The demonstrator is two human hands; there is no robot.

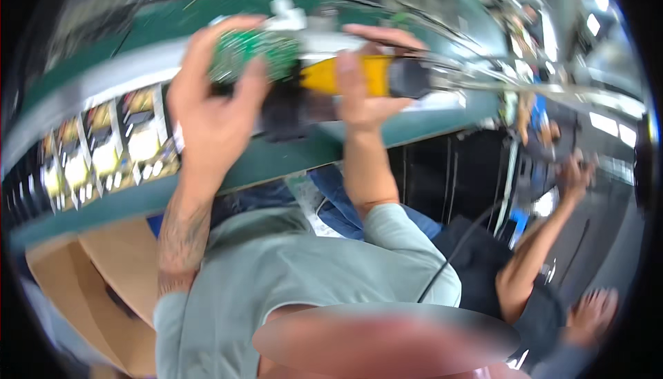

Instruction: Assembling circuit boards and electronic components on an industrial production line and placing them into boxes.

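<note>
My left hand (217, 99) is curled round the edge of a green circuit board (242, 54), thumb on the near side and fingers over the far side. The picture is smeared by motion, so the board's parts do not show clearly. My right hand (366, 82) has its fingers and thumb round a yellow-and-black tool (383, 75) lying sideways, its yellow end toward the board. Below the board, between my hands, is a dark block (283, 117); whether it belongs to the board or the tool I cannot tell.
On the green workbench (276, 161), a row of boards with pale blocks (107, 154) stands to my left. An open cardboard box (114, 268) is at lower left. Cables (476, 79) run across the right. Another person's arm (535, 244) is at far right.
</note>
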